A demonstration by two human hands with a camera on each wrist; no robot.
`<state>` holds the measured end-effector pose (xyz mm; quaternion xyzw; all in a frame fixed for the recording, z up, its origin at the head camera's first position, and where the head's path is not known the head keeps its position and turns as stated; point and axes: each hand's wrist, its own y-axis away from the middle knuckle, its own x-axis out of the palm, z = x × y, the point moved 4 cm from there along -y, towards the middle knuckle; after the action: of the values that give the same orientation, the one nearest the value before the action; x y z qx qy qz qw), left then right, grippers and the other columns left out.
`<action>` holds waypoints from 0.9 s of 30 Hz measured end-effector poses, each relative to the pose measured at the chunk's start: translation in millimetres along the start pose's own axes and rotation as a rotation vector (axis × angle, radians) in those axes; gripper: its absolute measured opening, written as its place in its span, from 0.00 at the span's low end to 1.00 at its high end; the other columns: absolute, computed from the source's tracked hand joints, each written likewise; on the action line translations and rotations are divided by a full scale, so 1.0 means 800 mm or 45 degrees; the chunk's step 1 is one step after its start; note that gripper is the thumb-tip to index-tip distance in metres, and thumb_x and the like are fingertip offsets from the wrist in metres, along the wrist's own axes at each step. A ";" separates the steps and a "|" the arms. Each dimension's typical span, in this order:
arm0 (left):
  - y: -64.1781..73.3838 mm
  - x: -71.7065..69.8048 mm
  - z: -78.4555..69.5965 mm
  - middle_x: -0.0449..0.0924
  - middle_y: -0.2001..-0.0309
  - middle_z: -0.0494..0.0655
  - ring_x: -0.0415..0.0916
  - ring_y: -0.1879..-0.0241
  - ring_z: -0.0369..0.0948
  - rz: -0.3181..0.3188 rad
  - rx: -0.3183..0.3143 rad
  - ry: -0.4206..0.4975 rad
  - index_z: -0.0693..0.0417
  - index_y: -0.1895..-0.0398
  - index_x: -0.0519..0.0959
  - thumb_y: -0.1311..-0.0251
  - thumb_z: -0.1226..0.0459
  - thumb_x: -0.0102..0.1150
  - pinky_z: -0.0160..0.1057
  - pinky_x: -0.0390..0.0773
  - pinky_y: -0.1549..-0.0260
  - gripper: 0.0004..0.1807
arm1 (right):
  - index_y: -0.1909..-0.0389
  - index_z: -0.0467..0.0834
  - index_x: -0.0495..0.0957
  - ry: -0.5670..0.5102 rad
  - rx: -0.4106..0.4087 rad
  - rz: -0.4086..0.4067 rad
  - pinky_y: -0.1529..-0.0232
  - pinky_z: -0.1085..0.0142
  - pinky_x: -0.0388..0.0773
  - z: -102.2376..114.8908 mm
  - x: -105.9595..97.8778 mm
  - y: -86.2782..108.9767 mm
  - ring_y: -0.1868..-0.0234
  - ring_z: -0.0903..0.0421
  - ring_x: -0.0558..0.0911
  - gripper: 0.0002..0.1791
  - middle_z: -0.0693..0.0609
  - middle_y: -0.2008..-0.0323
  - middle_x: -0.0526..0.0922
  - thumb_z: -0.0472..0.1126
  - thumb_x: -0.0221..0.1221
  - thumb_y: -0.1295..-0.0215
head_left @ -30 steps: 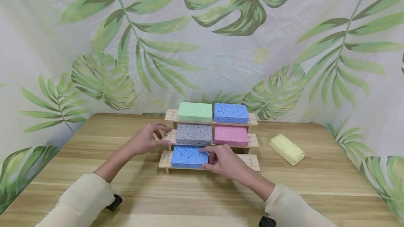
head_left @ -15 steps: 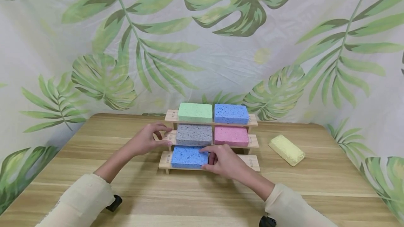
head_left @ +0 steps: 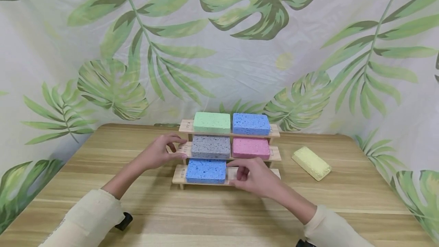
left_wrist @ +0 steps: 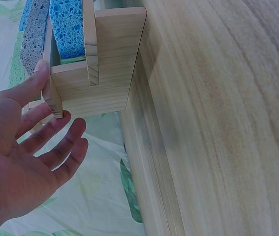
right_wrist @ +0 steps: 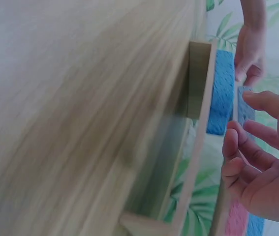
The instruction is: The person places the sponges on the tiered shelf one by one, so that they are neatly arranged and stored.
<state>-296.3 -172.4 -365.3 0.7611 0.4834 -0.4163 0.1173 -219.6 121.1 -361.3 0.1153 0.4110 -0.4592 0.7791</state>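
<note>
A three-tier wooden rack (head_left: 180, 174) bears several block sponges. On its bottom tier, toward the left, lies a blue sponge (head_left: 205, 171). My right hand (head_left: 256, 178) hovers just right of that sponge, apart from it, fingers loosely bent and holding nothing; the right wrist view shows a gap between the fingertips and the blue sponge (right_wrist: 222, 93). My left hand (head_left: 162, 151) pinches the left end of the middle tier. In the left wrist view its thumb (left_wrist: 38, 73) lies against the board, while the other fingers are partly curled on the far side.
A grey sponge (head_left: 210, 146) and a pink sponge (head_left: 251, 148) fill the middle tier. Above them sit a green sponge (head_left: 212, 122) and another blue sponge (head_left: 251, 124). One yellow sponge (head_left: 311, 163) lies askew on the table (head_left: 192, 216), right of the rack. Leaf-patterned cloth (head_left: 247, 75) hangs behind.
My right hand has let go of the bottom-tier blue sponge and moved slightly right. The sponge stays in place, and my left hand keeps its position on the rack.
</note>
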 end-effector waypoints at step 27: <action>0.000 0.000 0.003 0.80 0.41 0.66 0.81 0.62 0.45 0.008 -0.022 0.008 0.70 0.41 0.81 0.39 0.62 0.74 0.37 0.80 0.71 0.27 | 0.56 0.34 0.86 0.284 0.337 -0.370 0.67 0.67 0.77 -0.132 -0.150 0.127 0.67 0.58 0.84 0.14 0.56 0.72 0.85 0.38 0.72 0.39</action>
<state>-297.6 -173.8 -367.2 0.7628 0.4850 -0.4095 0.1234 -222.7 309.9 -359.1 0.2062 0.4429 -0.6011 0.6325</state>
